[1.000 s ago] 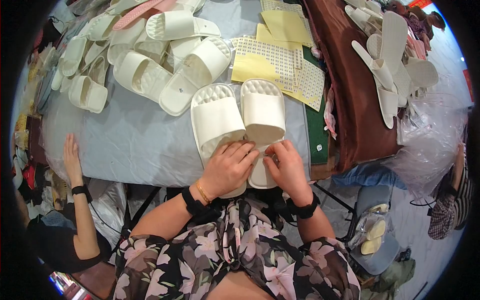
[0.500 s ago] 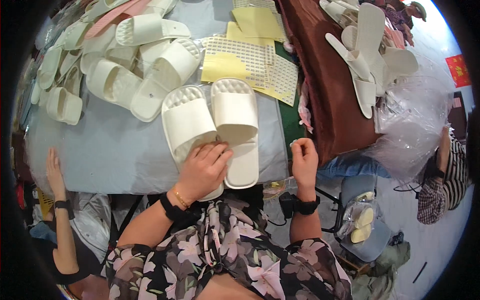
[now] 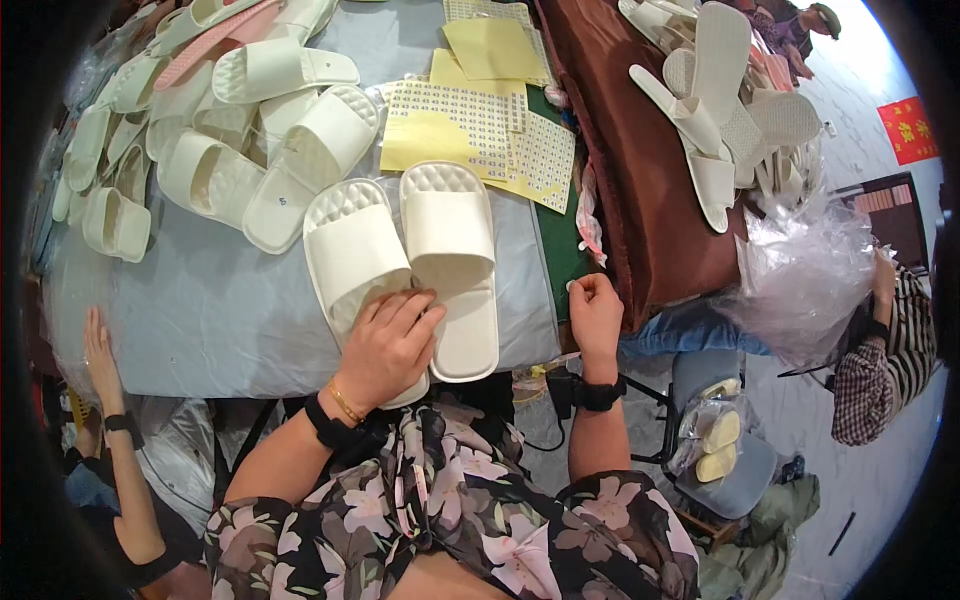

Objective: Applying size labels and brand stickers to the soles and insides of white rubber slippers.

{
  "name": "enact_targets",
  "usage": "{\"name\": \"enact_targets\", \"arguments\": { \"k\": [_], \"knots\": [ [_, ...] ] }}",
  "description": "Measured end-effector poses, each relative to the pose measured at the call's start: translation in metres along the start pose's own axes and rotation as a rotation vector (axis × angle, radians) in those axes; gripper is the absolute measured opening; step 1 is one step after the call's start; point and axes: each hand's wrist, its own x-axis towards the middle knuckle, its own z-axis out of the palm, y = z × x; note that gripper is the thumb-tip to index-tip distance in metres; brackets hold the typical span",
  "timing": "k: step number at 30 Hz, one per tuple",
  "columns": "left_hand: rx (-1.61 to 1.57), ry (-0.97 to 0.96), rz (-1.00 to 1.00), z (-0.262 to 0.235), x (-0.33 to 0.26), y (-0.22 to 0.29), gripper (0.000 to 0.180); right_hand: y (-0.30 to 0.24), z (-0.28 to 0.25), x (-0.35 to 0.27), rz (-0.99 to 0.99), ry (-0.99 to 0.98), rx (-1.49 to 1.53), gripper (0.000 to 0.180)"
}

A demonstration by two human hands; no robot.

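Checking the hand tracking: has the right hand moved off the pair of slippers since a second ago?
Yes. The right hand left the cream slippers and went right, to the table's edge by the brown cloth.

Two cream slippers lie side by side, touching, soles down, toes toward 12 o'clock. The left slipper point(image 3: 352, 260) tilts slightly toward 11 o'clock; the right slipper point(image 3: 452, 258) has its heel at the table's point(image 3: 220, 310) near edge.

One head-worn fisheye view looks steeply down from close above the seated person's lap onto the near edge of the tabletop point(image 3: 200, 310), its far edge bending toward the picture's upper rim.
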Motion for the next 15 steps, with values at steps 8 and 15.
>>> {"name": "enact_targets", "arguments": {
  "k": [8,15],
  "knots": [
    [-0.014,0.003,-0.007,-0.001,-0.0012,-0.001,0.037,0.0045,0.0018,0.0021,0.026,0.062,-0.005,0.022],
    [-0.027,0.015,-0.006,0.0004,-0.0017,-0.0024,0.037,0.0016,0.0039,-0.0023,0.003,0.062,-0.019,0.019]
  ]
}}
